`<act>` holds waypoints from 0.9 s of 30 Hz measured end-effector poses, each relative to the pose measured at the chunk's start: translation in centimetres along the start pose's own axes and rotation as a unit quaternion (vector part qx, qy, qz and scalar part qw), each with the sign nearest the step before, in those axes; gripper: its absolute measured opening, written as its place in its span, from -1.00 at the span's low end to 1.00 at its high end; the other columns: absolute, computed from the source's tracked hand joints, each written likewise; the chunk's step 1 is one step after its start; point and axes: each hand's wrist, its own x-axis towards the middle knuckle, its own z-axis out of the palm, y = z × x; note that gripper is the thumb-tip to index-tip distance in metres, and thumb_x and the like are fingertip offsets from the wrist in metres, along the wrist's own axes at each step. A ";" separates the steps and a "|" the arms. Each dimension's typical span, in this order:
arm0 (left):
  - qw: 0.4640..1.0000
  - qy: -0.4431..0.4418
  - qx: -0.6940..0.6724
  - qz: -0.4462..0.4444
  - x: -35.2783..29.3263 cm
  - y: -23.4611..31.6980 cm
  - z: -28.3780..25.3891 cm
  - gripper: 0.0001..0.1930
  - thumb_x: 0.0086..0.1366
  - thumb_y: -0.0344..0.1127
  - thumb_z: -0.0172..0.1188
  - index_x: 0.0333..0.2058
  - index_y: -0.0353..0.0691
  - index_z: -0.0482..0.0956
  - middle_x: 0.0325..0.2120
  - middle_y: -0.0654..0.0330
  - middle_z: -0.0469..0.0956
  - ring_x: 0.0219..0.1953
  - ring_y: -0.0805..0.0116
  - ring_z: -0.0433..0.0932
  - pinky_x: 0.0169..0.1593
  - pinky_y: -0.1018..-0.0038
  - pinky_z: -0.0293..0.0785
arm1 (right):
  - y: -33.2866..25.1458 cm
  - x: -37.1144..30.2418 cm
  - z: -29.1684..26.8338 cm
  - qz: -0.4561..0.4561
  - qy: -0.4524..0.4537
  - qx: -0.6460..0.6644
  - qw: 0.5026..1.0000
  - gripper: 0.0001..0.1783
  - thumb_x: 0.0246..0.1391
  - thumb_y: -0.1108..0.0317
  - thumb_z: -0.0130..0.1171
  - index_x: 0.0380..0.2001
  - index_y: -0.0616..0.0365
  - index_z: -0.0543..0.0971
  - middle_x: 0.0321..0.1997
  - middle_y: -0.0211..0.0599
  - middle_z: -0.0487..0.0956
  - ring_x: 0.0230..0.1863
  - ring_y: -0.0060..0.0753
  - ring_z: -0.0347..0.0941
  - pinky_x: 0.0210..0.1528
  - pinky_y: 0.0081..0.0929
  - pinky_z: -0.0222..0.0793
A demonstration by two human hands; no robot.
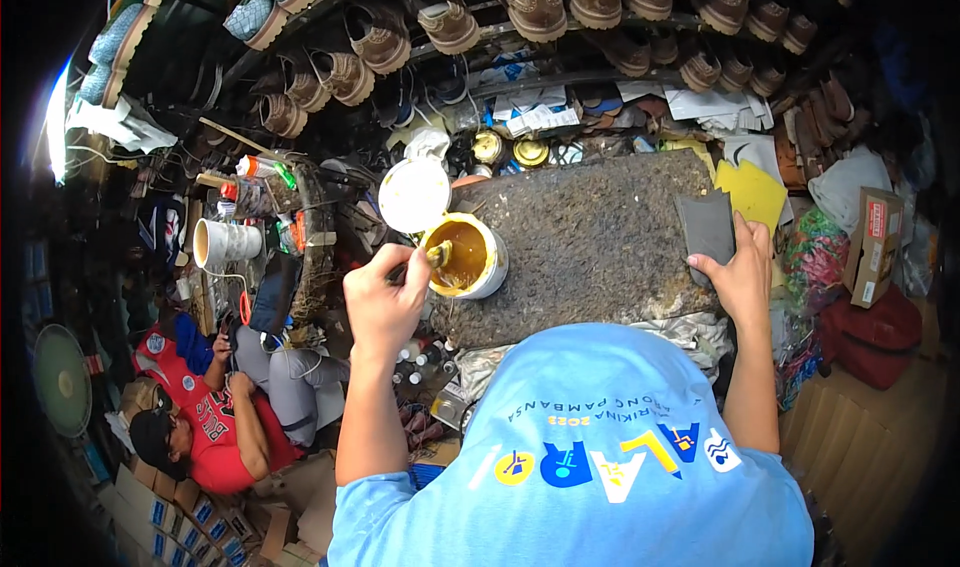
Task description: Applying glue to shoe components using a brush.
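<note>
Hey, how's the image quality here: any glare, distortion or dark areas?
Head view: black corners from the fisheye; the upper row of brown shoes bows in an arc; a bright strip at the far left is blown out; the white lid looks nearly washed out; the fan sits in dim light; both the left hand and right hand are well lit.
</note>
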 end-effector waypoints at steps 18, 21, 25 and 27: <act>0.778 0.009 -0.510 -0.365 -0.7 -8.8 -5.4 -0.70 0.49 -0.13 0.01 -0.38 -0.18 0.51 -0.81 0.33 0.30 -0.86 0.58 0.17 -0.82 0.63 0.05 | -0.8 -2.1 0.3 0.048 -0.043 0.007 0.998 0.09 -0.27 -0.10 0.58 0.21 0.51 0.44 0.01 0.00 0.40 0.11 0.04 0.32 0.21 -0.17 0.32; 0.757 -0.194 -0.528 -0.332 -2.3 -8.0 -4.9 -0.78 0.43 -0.20 0.08 -0.35 -0.22 0.49 -0.77 0.30 0.32 -0.89 0.58 0.16 -0.81 0.64 0.07 | -0.6 -1.6 0.4 0.077 -0.067 0.017 0.995 0.11 -0.29 -0.08 0.60 0.22 0.51 0.43 0.00 0.00 0.41 0.11 0.05 0.32 0.22 -0.17 0.31; 0.629 -0.099 -0.742 -0.209 0.9 -4.3 -8.9 -0.66 0.53 -0.13 -0.10 -0.20 -0.31 0.50 -0.74 0.21 0.39 -0.82 0.55 0.20 -0.78 0.65 0.05 | 0.4 -2.1 0.0 0.110 -0.026 0.068 0.991 -0.06 -0.36 0.05 0.66 0.10 0.33 0.53 0.00 -0.06 0.46 0.07 0.05 0.41 0.17 -0.13 0.36; 0.654 -0.054 -0.737 -0.160 1.6 -3.7 -9.6 -0.61 0.56 -0.11 -0.15 -0.14 -0.35 0.52 -0.70 0.19 0.40 -0.74 0.57 0.20 -0.74 0.65 0.03 | 0.9 -2.2 0.5 0.101 -0.001 0.087 0.991 -0.18 -0.37 0.13 0.67 0.00 0.25 0.56 -0.01 -0.09 0.48 0.04 0.05 0.46 0.14 -0.13 0.38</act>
